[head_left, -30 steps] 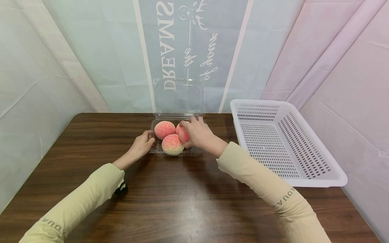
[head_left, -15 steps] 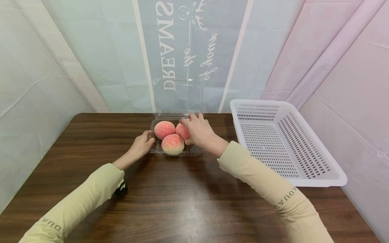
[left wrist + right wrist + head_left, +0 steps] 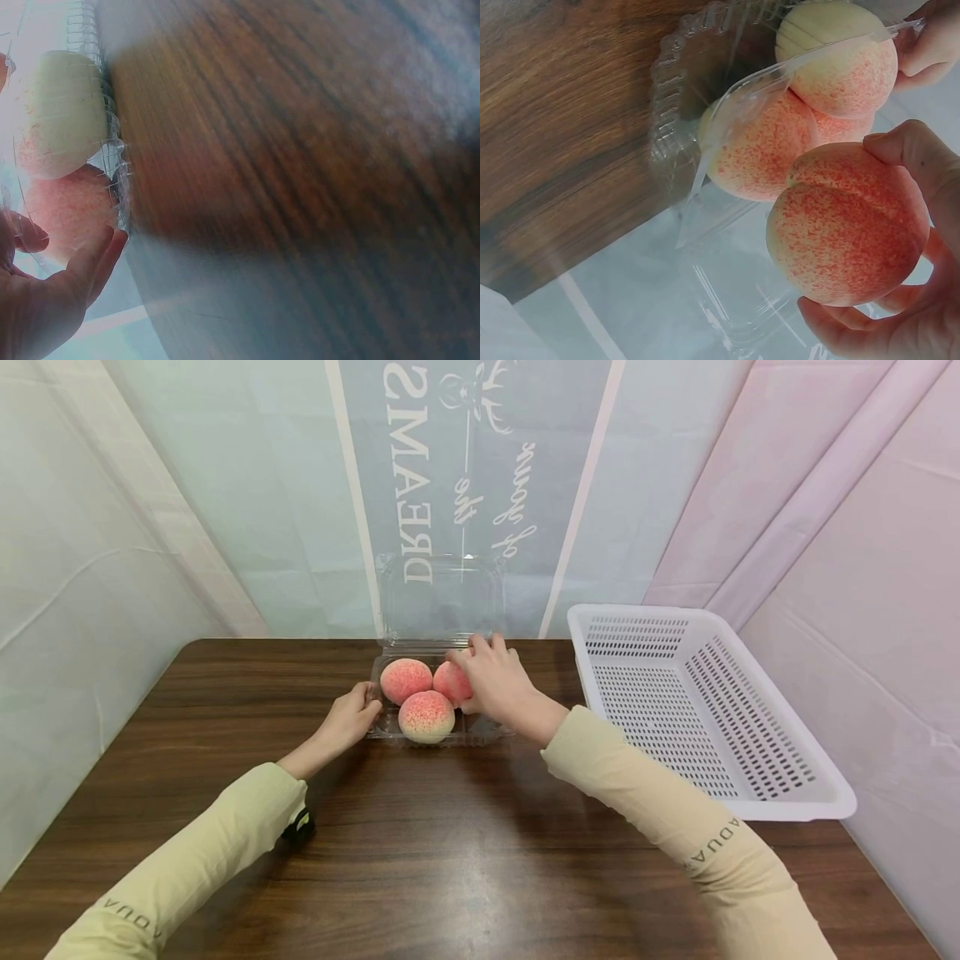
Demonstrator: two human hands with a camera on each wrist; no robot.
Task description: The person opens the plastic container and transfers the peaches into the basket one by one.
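A clear hinged plastic clamshell point(image 3: 483, 727) lies with its lid up and peaches inside. In the head view, one pink peach point(image 3: 407, 680) is at the left, a paler peach point(image 3: 426, 718) in front, and another peach point(image 3: 452, 683) beside my right hand. My left hand point(image 3: 348, 718) pinches the clamshell's left edge; in the left wrist view its fingers lie along the clear wall beside a peach point(image 3: 71, 210). My right hand point(image 3: 498, 685) grips a peach point(image 3: 847, 225) between thumb and fingers, close to the others. The head view mostly hides this held peach.
A white perforated plastic basket point(image 3: 667, 718) stands on the right side of the dark wood table point(image 3: 420, 852). Behind the table's far edge hangs a printed cloth point(image 3: 487, 468), close to the raised lid point(image 3: 442, 602).
My right hand has shifted slightly right and away from me with its peach, uncovering more of the peach beside it. My left hand stays at the clamshell's edge.
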